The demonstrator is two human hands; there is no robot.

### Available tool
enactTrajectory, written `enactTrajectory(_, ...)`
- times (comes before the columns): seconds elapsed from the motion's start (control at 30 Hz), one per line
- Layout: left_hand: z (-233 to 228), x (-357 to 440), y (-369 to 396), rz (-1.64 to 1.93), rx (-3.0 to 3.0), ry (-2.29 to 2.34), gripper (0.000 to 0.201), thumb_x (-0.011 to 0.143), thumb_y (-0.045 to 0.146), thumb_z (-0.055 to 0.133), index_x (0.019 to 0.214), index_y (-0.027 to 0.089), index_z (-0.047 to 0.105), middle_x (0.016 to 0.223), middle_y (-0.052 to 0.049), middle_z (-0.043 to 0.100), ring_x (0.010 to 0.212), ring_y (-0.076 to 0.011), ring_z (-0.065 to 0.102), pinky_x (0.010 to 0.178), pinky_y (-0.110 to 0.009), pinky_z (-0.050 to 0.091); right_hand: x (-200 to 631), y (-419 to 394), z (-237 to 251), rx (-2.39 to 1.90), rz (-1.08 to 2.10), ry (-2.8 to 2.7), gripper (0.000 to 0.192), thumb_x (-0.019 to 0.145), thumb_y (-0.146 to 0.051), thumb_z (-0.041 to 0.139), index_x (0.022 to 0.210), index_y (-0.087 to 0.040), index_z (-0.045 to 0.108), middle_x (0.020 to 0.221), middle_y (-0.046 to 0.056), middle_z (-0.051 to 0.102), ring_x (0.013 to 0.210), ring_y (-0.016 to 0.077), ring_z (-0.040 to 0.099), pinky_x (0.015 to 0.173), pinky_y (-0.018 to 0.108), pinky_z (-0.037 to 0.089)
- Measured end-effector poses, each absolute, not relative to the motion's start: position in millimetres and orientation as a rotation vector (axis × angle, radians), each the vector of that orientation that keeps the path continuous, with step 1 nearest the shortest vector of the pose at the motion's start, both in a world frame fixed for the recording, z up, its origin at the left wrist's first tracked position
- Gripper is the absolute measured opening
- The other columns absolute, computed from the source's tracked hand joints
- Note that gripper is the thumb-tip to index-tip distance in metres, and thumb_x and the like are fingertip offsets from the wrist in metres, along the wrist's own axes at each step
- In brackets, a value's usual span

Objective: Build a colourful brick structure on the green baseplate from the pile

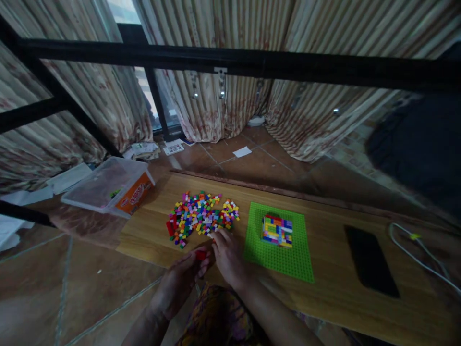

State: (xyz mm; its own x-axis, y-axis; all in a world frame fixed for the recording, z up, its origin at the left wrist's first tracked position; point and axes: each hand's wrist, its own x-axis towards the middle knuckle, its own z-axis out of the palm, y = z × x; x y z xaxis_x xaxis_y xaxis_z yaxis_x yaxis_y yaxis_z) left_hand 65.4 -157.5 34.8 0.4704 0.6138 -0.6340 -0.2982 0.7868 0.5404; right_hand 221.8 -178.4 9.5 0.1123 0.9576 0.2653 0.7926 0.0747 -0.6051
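Both hands work at the near edge of a low wooden board [345,288], seen from the one head view. Left hand [180,281] lies palm-in at the board's edge with its fingers curled round one small red brick [200,254], pinched at the fingertips. Right hand [227,257] rests just beside it, fingers bent and reaching forward so the tips touch the near edge of the brick pile [201,217]; whether it holds a piece I cannot tell, since the fingertips blur into the bricks. That pile is one loose heap of tiny bricks in many colours, far too many and too small to count, with a few larger red pieces at its left side. Right of the pile lies one green baseplate [288,259], flat on the board, and on it stands one small square block build [277,230] of mixed colours, towards the plate's far half. Further right one dark phone [370,259] lies flat, screen off, well apart from the plate, and one white cable [421,254] curves past it near the board's right end. Left of the board, on the tiled floor, one clear plastic box [108,185] with an orange label sits tilted, close to the board's far left corner. Striped curtains [223,96] hang behind, crossed by a black frame bar [252,62]
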Motion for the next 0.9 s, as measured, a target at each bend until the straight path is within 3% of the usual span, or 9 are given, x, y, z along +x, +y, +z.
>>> enactTrajectory(0.3,39.0,86.2,-163.0,0.536,0.484,0.922,0.025,0.079,0.025,0.068,0.102,0.016,0.069,0.105,-0.008,0.070,0.093,-0.0173,0.065,0.079,-0.025,0.052,220.2,-224.7,43.4,-1.576,0.513,-1.552,0.025,0.089,-0.011,0.052,0.109,-0.023,0.061,0.101,0.004,0.064,0.096,0.0181,0.060,0.085,0.031,0.051)
enactTrajectory(0.5,42.6,115.6,-180.2,0.424,0.513,0.872,0.031,0.077,0.030,0.070,0.104,0.016,0.068,0.101,-0.010,0.070,0.093,-0.0199,0.066,0.077,-0.027,0.051,238.2,-249.2,38.2,-1.719,0.378,-1.477,0.026,0.082,-0.006,0.058,0.102,-0.022,0.064,0.097,0.004,0.067,0.090,0.0199,0.061,0.079,0.033,0.052)
enactTrajectory(0.73,39.3,170.0,-200.3,0.328,0.627,0.830,0.043,0.071,0.042,0.074,0.104,0.014,0.068,0.098,-0.012,0.071,0.093,-0.0246,0.067,0.088,-0.038,0.050,284.8,-281.7,42.9,-1.771,0.153,-1.343,0.018,0.091,-0.016,0.050,0.098,-0.023,0.065,0.093,0.005,0.067,0.085,0.0189,0.062,0.073,0.031,0.054)
enactTrajectory(0.9,40.3,196.4,-194.9,0.491,0.944,0.963,0.043,0.070,0.046,0.073,0.103,0.018,0.068,0.106,-0.009,0.070,0.089,-0.0224,0.066,0.079,-0.033,0.051,350.6,-295.3,46.1,-1.879,0.091,-1.133,0.018,0.094,-0.025,0.050,0.103,-0.023,0.065,0.097,0.007,0.067,0.089,0.0197,0.065,0.077,0.033,0.055)
